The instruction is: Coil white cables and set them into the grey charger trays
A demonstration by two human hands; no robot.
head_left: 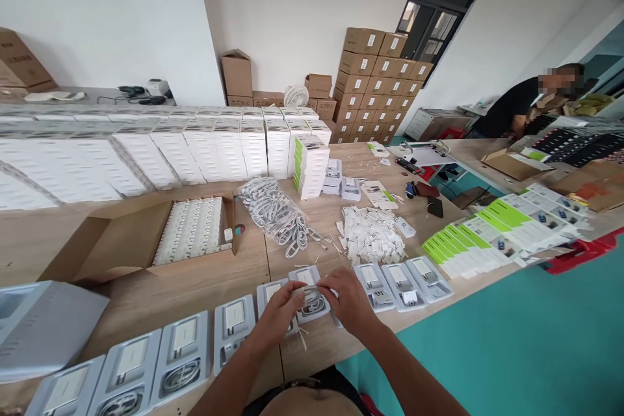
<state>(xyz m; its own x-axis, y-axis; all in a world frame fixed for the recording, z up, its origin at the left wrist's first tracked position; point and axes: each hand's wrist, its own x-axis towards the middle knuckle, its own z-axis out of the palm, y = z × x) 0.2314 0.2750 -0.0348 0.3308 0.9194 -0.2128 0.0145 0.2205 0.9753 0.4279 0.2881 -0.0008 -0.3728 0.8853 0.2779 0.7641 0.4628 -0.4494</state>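
Observation:
My left hand [280, 312] and my right hand [347, 299] meet above a grey plastic tray [319, 316], fingers closed on a light grey cable [312, 288]. Coils of cable show beneath them in the tray; the fingertips partly cover the grip. A small white strip [303, 338] hangs below my left hand. More grey trays stand in a row along the table edge. One left-hand tray holds a flat white item [184, 335] and a coiled cable [181, 376]. To the right, a tray [400, 286] has small white pieces in its lower part.
Beyond my hands lie a heap of bundled cables [273, 211] and a pile of small white cards [373, 234]. An open carton [121, 234] of white pieces sits left, before stacked white boxes [209, 149]. Green-and-white printed sleeves [507, 224] lie right; a person [509, 104] bends over another table.

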